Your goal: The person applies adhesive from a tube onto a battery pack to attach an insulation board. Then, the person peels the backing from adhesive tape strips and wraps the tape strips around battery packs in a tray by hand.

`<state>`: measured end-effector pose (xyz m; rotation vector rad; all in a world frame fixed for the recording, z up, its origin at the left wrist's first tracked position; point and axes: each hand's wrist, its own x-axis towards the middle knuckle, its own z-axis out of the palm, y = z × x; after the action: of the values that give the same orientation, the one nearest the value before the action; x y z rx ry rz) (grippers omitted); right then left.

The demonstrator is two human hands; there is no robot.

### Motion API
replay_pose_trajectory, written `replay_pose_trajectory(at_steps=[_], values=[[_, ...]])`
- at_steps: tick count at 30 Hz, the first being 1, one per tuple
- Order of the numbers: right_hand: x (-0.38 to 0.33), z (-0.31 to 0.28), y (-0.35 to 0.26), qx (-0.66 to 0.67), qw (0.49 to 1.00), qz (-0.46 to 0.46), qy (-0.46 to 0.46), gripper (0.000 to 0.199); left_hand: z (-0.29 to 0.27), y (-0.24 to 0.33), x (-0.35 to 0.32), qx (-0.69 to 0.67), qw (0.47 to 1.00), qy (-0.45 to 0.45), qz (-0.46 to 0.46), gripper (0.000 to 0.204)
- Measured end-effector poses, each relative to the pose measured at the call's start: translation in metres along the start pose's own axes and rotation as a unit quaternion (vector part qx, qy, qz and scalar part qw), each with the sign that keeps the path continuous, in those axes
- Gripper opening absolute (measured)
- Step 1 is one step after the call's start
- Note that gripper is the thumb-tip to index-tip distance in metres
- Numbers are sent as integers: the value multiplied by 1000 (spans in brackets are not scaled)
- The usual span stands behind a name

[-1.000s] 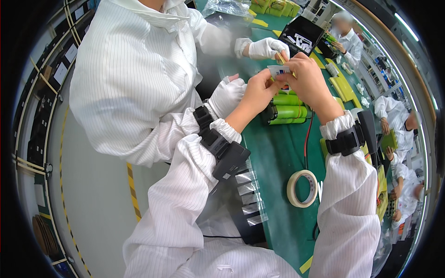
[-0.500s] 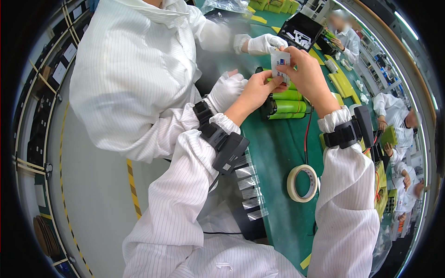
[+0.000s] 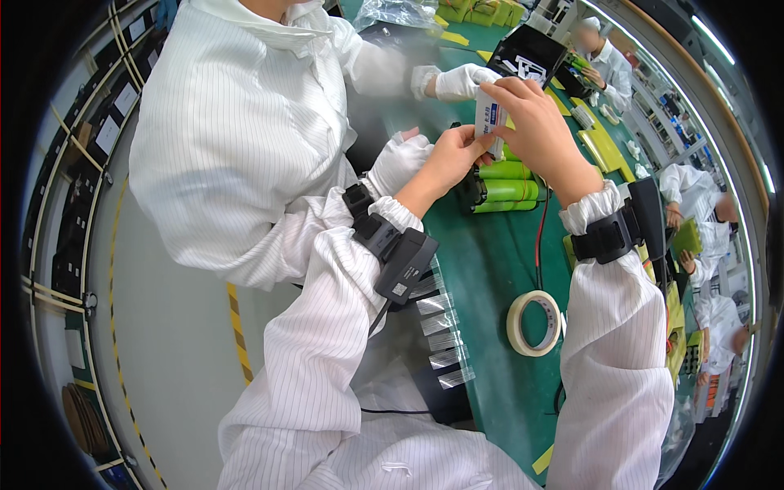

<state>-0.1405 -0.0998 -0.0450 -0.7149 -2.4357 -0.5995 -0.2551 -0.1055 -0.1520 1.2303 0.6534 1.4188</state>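
Both my hands are raised above a green battery pack (image 3: pixel 506 189) that lies on the green table mat (image 3: pixel 490 269). My right hand (image 3: pixel 535 122) grips a small white printed label strip (image 3: pixel 487 118) from the right, holding it upright. My left hand (image 3: pixel 456 155) pinches the strip's lower end from the left. A red wire (image 3: pixel 539 233) runs from the pack toward me. A black band with a small device sits on each of my wrists.
A co-worker in a white coat and white gloves (image 3: pixel 461 82) works close on my left, their hands beside mine. A roll of tape (image 3: pixel 535 322) lies near my right forearm. Clear strips (image 3: pixel 441 327) hang on the table edge. A black box (image 3: pixel 527 55) stands farther back.
My hands have lifted the white strip up from the battery pack and turned it upright. The co-worker's gloved hand stays close beside it.
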Motion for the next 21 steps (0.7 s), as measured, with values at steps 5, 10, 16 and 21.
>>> replay_pose_trajectory(at_steps=[5, 10, 16, 21], values=[[7, -4, -4, 42, 995, 18, -93, 29, 2, 1, -5, -29, 998, -23, -43, 23], [-7, -21, -20, 26, 985, 54, -159, 19, -1, 4, -13, -37, 998, -33, -33, 24], [-64, -17, -65, -8, 995, 85, -43, 10, -3, 31, -8, 27, 972, -65, -225, 26], [-88, 3, -78, 23, 989, 142, 34, 10, 5, 37, 17, 145, 925, -88, -341, 24]])
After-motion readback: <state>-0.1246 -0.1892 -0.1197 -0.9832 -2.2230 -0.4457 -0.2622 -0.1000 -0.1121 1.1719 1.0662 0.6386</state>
